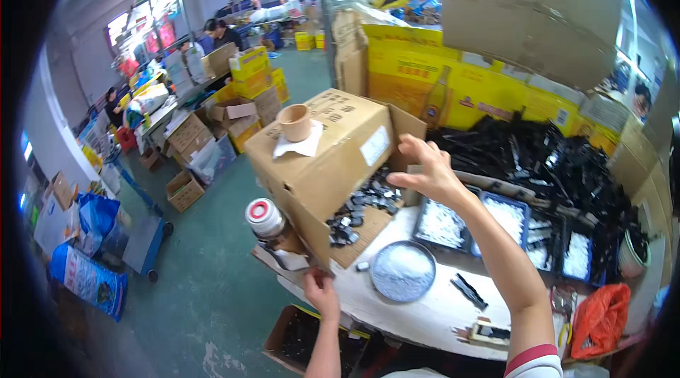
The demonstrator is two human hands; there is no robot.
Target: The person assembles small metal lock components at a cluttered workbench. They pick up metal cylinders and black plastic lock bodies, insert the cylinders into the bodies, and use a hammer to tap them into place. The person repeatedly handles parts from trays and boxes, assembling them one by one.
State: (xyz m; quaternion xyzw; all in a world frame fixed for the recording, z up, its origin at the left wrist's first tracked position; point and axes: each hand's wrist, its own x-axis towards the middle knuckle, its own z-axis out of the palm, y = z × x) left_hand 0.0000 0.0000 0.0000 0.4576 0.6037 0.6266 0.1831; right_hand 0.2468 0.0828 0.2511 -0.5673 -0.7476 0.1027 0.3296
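A cardboard box (322,144) lies on its side at the table's left end, its mouth facing me. Small black parts (361,204) are heaped inside and at the mouth. My left hand (323,296) is at the box's lower front corner, its fingers curled round the cardboard edge and partly hidden. Raised by the far right flap, my right hand (432,172) has its fingers spread, with nothing in them. On top of the box, a brown cup-like ring (294,123) rests on white paper (300,143). A jar with a white and red lid (263,218) stands left of the box.
A round grey dish (404,272) of whitish pieces sits on the white table (361,311). Blue trays (440,223) of white parts stand behind it, before a black heap (538,158). An orange bag (602,318) lies at right; an open carton (290,335) is below the table.
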